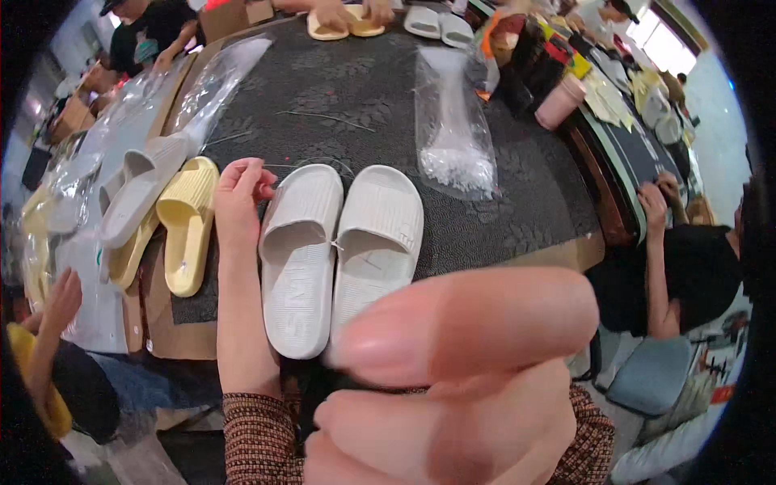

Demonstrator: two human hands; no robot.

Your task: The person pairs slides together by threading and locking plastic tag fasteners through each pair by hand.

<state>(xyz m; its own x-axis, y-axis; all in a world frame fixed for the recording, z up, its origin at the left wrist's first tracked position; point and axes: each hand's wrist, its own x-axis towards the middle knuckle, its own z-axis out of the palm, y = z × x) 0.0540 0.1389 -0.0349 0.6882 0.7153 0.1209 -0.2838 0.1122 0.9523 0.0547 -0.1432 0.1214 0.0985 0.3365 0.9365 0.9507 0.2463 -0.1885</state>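
A pair of light grey slide slippers lies side by side on the dark patterned table cover, toes away from me. Between their straps sits a small pale fastener. Just left of the left slipper's toe, my left hand is closed with its fingertips together; a thin strand runs beside them toward the slippers, and whether they grip it is unclear. My right hand is very close to the camera, fingers curled, blocking the right slipper's heel. Anything in its grip is hidden.
Yellow slides and a grey slide lie at left beside clear plastic bags. A clear bag of white plastic ties lies right of the slippers. Beyond stand a pink cup and other slippers; several people work around the table.
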